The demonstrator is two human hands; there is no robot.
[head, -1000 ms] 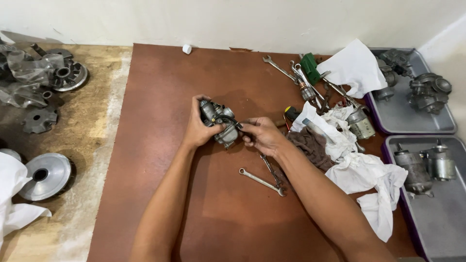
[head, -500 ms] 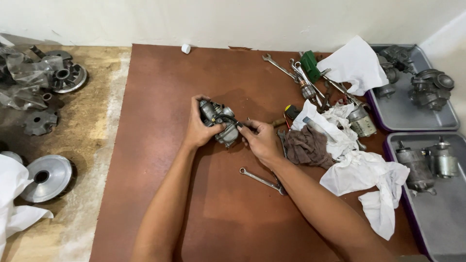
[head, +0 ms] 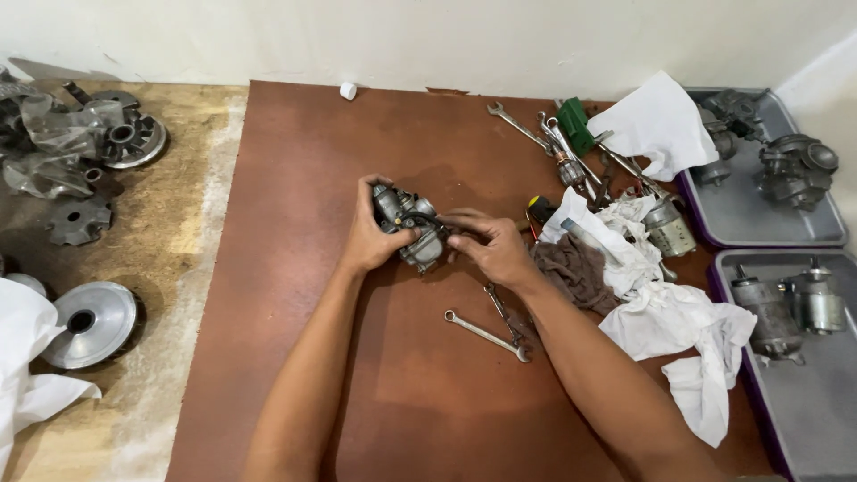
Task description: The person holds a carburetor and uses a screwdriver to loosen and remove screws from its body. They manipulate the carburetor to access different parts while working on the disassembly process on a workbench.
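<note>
Work surface: brown mat laid over a worn wooden floor, against a pale wall.
Held part: small grey metal carburetor, above the middle of the mat, between both hands.
Left hand: left hand wraps the carburetor from its left side; fingers curled closed around the body, thumb over the top.
Right hand: right hand meets the carburetor from its right side; fingers drawn narrow, tips pinched at a dark hose or fitting on the part. What exactly the tips grip cannot be told.
Near the right wrist: a combination wrench lies flat on the mat, just below the hands; a second thin tool lies beside it, partly under the forearm.
Rags: dark brown rag just right of the right hand; white rags spread further right, reaching the mat's edge.
Tool cluster: wrenches and a green-handled tool at the mat's upper right, well apart from the hands.
Trays: two grey trays with purple rims at the far right, each holding grey metal engine parts.
Left floor area: round metal pulley disc and other dark engine parts, well apart from the mat's centre.
Small item: white cap at the mat's top edge.
</note>
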